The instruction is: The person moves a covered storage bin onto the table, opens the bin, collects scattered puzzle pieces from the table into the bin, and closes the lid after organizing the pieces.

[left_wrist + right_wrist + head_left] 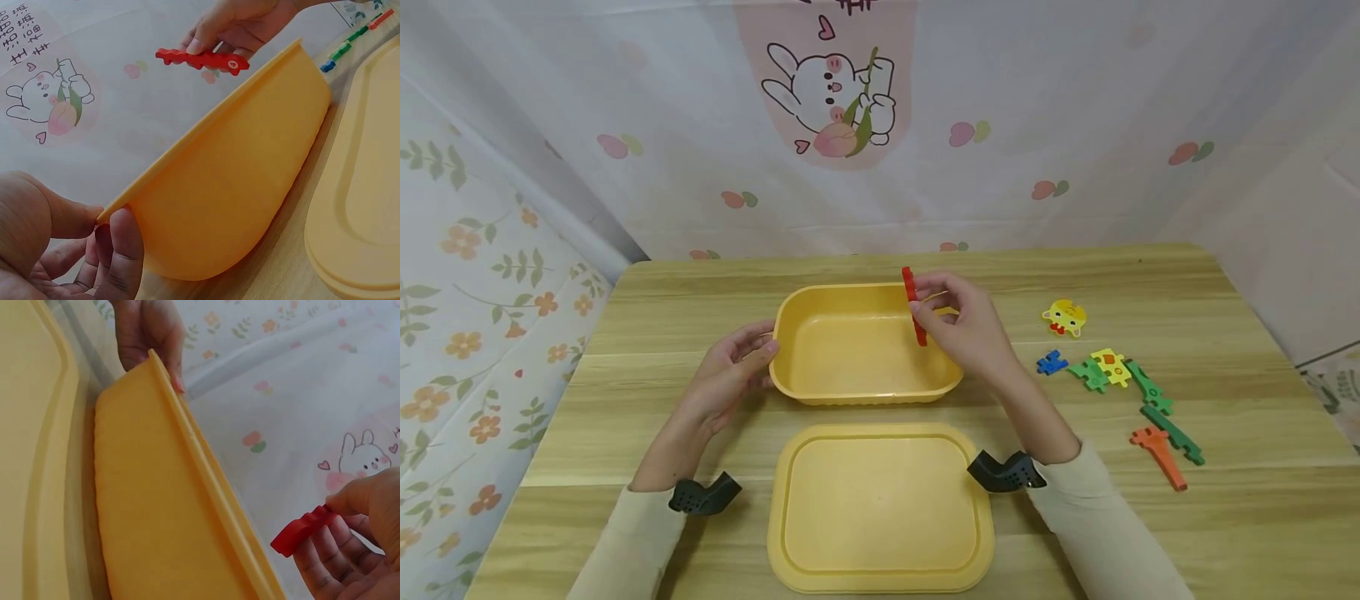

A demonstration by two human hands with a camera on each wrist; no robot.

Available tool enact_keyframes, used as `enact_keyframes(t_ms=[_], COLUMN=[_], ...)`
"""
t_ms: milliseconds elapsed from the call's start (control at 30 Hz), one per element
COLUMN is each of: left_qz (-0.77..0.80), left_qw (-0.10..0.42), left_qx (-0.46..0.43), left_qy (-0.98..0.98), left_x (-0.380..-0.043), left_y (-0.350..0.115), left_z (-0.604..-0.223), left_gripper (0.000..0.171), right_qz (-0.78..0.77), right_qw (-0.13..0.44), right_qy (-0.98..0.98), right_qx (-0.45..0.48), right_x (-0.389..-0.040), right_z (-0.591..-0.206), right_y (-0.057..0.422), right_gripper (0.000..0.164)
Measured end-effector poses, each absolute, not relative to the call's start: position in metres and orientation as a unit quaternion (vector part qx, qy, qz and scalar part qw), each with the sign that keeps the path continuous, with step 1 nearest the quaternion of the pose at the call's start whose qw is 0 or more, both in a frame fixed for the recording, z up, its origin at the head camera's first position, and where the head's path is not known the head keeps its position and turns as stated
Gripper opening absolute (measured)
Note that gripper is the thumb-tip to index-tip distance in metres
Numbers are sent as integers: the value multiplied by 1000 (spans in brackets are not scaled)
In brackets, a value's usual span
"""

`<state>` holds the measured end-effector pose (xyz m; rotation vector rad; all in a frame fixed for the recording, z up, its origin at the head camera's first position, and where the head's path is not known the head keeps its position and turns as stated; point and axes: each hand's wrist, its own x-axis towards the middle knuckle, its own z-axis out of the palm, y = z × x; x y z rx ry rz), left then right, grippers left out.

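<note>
A yellow plastic box (850,358) without its lid stands in the middle of the table. Its left rim is pinched between the thumb and fingers of my left hand (730,375), as the left wrist view (81,244) shows closely. Over the box's right end, my right hand (962,325) holds a thin red puzzle piece (914,304) with a wavy edge. In the left wrist view the red piece (200,60) bears a small pale mark near one end. Thumb and fingertips grip it in the right wrist view (303,531).
The flat yellow lid (880,508) lies in front of the box. To the right are several puzzle pieces: a yellow animal head (1066,317), a blue piece (1052,362), a yellow piece (1111,367), green ones (1090,375) and an orange one (1161,457). A printed curtain (1000,100) hangs behind.
</note>
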<state>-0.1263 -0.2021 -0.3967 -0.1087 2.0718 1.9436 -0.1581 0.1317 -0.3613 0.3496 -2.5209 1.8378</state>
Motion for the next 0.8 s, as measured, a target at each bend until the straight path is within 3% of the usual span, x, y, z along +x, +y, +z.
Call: enact_keyframes(t_ms=[267,800], left_qz=[673,667], left_qw=[152,152], left_qx=[-44,-45], left_qy=[723,728], left_x=[-126,-125], left_y=[-201,-198], left_z=[-396,-392], left_gripper=[57,58], right_qz=[571,453], right_qw=[4,87], right_qy=[-810,-855], right_qx=[133,238], right_x=[-154,-151], right_z=[-365,-373], right_y=[122,120], right_gripper=[25,25])
